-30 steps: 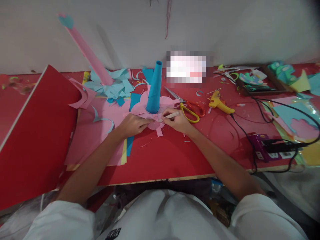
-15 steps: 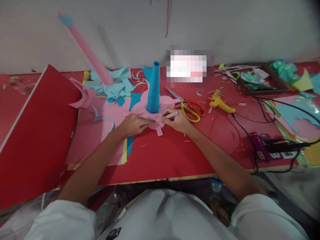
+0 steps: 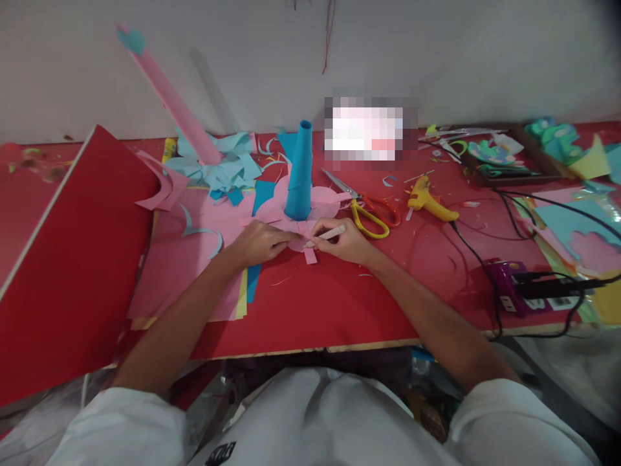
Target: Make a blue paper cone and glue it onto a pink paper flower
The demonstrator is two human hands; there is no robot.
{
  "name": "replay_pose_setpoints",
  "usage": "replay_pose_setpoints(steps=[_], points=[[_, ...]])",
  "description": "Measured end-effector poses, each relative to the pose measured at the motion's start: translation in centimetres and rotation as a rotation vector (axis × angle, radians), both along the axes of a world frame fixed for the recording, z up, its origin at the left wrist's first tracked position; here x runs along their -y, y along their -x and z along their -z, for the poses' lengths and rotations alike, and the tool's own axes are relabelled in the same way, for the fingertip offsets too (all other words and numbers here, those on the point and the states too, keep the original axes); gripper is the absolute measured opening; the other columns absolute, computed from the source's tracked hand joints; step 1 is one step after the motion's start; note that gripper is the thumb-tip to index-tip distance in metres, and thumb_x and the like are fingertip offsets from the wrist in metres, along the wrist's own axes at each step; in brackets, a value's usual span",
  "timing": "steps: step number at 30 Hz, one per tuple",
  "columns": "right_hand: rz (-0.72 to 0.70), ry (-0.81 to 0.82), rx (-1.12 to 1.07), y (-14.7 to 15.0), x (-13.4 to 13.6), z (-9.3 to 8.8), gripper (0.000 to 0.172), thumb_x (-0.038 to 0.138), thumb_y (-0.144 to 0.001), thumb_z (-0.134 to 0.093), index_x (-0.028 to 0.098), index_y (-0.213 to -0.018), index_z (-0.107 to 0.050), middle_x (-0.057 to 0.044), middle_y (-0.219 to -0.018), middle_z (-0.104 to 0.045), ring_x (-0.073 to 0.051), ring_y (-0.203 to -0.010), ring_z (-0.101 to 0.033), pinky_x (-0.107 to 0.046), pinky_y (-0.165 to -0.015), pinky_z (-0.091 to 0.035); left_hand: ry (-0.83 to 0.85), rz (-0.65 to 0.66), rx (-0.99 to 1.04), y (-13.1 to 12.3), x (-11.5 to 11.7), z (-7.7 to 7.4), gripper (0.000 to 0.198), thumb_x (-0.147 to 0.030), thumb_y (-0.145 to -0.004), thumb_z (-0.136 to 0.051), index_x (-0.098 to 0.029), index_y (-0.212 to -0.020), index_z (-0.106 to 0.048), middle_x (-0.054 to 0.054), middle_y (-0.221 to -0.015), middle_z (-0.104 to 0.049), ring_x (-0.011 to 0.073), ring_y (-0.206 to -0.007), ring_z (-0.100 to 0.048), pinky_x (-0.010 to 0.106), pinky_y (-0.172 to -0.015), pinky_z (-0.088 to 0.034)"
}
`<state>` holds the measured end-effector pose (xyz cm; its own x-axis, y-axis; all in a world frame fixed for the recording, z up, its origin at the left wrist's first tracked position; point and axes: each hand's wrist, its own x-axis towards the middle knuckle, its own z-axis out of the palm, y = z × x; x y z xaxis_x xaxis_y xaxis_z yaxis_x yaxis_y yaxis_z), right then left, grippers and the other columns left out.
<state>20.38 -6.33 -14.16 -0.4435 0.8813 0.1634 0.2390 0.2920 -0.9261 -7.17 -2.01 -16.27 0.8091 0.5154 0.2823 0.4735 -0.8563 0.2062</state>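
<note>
A blue paper cone (image 3: 299,171) stands upright on a pink flower-shaped paper (image 3: 323,202), with small pink strips at its near side. My right hand (image 3: 343,240) is closed round a pale pen-like stick (image 3: 330,233), its tip on the paper's near petal. My left hand (image 3: 264,241) lies on the left edge of that petal, fingers together and pointing right; whether it pinches anything is hidden. Scissors (image 3: 371,217) with yellow and red handles lie just right of the flower.
A yellow glue gun (image 3: 431,199) with a black cable lies at the right, near a purple box (image 3: 507,285) and a dark tray (image 3: 519,175). A leaning red board (image 3: 77,259), pink sheets (image 3: 184,272) and a tall pink cone (image 3: 174,107) are at the left.
My right hand has shifted slightly, and the stick's tip has moved a little left and nearer to me on the petal. My left hand stays in place.
</note>
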Motion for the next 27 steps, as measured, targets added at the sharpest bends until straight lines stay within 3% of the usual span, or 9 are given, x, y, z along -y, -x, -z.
replay_pose_setpoints(steps=[8, 18, 27], points=[[0.188, -0.042, -0.018, -0.1, 0.2, 0.4, 0.011, 0.032, -0.088, -0.066, 0.023, -0.084, -0.063, 0.002, -0.072, -0.064, -0.012, -0.060, -0.049, -0.029, -0.058, -0.039, 0.114, 0.024, 0.041, 0.0, 0.1, -0.4, 0.041, -0.016, -0.096, -0.054, -0.029, -0.120, -0.084, 0.002, -0.103, -0.086, 0.0132, -0.077, -0.078, 0.022, -0.070, -0.053], [0.113, -0.008, -0.002, -0.2, 0.3, 0.3, 0.014, 0.033, -0.088, -0.066, 0.022, -0.079, -0.062, 0.002, -0.068, -0.064, -0.012, -0.060, -0.051, -0.029, -0.058, -0.039, 0.202, 0.033, 0.026, -0.1, 0.6, -0.9, 0.044, -0.014, -0.094, -0.053, -0.029, -0.124, -0.082, 0.001, -0.100, -0.086, 0.0149, -0.078, -0.079, 0.023, -0.069, -0.053], [0.065, -0.016, 0.028, 0.0, 0.4, 0.0, 0.011, 0.029, -0.084, -0.066, 0.021, -0.076, -0.062, 0.005, -0.063, -0.057, -0.011, -0.057, -0.047, -0.027, -0.056, -0.036, 0.159, 0.068, 0.007, -0.3, 0.9, -1.1, 0.049, -0.010, -0.090, -0.054, -0.031, -0.125, -0.082, -0.004, -0.118, -0.084, 0.0162, -0.095, -0.082, 0.024, -0.075, -0.055]])
